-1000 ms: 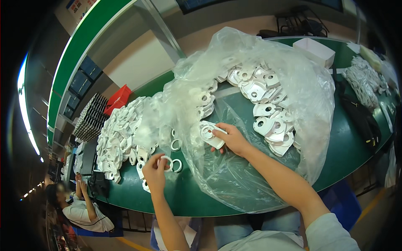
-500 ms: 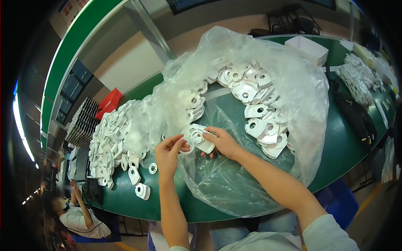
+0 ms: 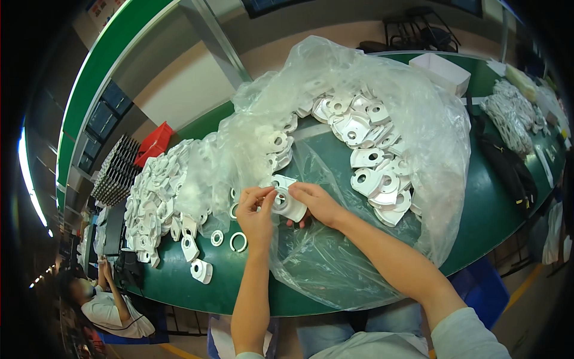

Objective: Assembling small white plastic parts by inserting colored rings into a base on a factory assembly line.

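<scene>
In front of me my right hand (image 3: 320,206) is closed on a flat white plastic part (image 3: 291,209) with a round hole, thumb on top and fingers beneath. My left hand (image 3: 256,214) pinches a white ring (image 3: 277,206) against the left side of that part; the fingertips partly hide the ring. Near my left wrist, a white open ring (image 3: 238,242) and a flat ring (image 3: 217,238) lie on the green table. Two similar white parts, one of them a loose part (image 3: 201,271), rest further left.
A big clear plastic bag (image 3: 439,149) spreads over the table, with a heap of white parts (image 3: 376,161) in it. Another heap (image 3: 149,206) lies at left, by a red bin (image 3: 154,143) and stacked trays (image 3: 116,170). A white box (image 3: 439,72) stands far right. A co-worker (image 3: 113,308) sits at left.
My left hand has moved right, bringing the white ring from beside the white part onto it. The open ring on the table now shows beside my left wrist.
</scene>
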`<act>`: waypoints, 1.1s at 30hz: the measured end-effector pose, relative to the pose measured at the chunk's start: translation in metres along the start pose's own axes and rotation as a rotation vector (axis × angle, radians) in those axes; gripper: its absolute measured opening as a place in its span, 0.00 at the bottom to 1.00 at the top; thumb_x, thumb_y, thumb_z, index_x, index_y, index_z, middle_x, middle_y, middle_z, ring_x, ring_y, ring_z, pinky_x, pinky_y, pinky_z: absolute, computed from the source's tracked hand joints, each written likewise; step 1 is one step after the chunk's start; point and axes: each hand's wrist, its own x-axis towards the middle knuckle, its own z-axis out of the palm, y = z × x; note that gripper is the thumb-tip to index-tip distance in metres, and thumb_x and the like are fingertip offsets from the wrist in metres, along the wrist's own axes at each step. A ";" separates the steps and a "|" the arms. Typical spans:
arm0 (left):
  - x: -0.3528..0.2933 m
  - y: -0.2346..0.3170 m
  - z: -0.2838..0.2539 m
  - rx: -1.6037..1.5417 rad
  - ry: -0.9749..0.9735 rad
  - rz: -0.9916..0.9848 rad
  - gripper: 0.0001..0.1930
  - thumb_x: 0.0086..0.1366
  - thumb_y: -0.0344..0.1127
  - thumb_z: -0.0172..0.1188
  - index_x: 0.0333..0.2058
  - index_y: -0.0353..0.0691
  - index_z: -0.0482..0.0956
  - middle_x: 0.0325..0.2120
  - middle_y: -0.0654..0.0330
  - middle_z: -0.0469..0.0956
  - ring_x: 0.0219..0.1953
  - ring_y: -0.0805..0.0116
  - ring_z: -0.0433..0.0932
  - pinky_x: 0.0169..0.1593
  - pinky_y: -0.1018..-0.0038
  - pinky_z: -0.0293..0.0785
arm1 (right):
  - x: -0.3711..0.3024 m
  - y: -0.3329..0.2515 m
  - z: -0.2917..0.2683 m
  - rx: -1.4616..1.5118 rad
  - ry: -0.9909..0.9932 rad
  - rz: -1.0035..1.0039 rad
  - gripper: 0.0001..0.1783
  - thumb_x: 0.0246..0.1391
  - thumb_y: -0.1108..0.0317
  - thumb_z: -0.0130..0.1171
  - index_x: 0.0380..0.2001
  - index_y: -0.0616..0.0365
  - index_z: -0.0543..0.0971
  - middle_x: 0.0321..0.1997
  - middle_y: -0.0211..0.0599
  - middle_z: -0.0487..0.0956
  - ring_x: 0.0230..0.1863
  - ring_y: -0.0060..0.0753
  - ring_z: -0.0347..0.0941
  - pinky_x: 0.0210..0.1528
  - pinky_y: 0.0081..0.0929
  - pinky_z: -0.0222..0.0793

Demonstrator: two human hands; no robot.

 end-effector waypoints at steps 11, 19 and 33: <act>0.001 -0.008 0.007 0.043 0.074 0.056 0.07 0.50 0.24 0.64 0.30 0.38 0.82 0.26 0.64 0.71 0.25 0.78 0.67 0.29 0.83 0.63 | -0.002 -0.002 0.003 -0.040 -0.007 -0.013 0.14 0.57 0.67 0.50 0.45 0.62 0.69 0.32 0.37 0.77 0.25 0.26 0.77 0.17 0.17 0.69; -0.001 -0.006 0.006 0.051 0.080 0.050 0.07 0.51 0.24 0.63 0.31 0.38 0.82 0.25 0.64 0.71 0.25 0.78 0.67 0.29 0.83 0.63 | -0.001 0.000 0.003 -0.040 0.007 -0.031 0.15 0.55 0.72 0.52 0.45 0.64 0.68 0.33 0.37 0.78 0.26 0.26 0.77 0.17 0.17 0.69; -0.001 -0.001 0.002 0.062 -0.011 0.021 0.06 0.58 0.24 0.59 0.34 0.34 0.81 0.30 0.63 0.73 0.30 0.79 0.72 0.29 0.84 0.66 | 0.000 0.002 0.001 -0.032 0.006 -0.034 0.14 0.55 0.72 0.51 0.45 0.65 0.68 0.32 0.39 0.78 0.26 0.27 0.78 0.17 0.16 0.67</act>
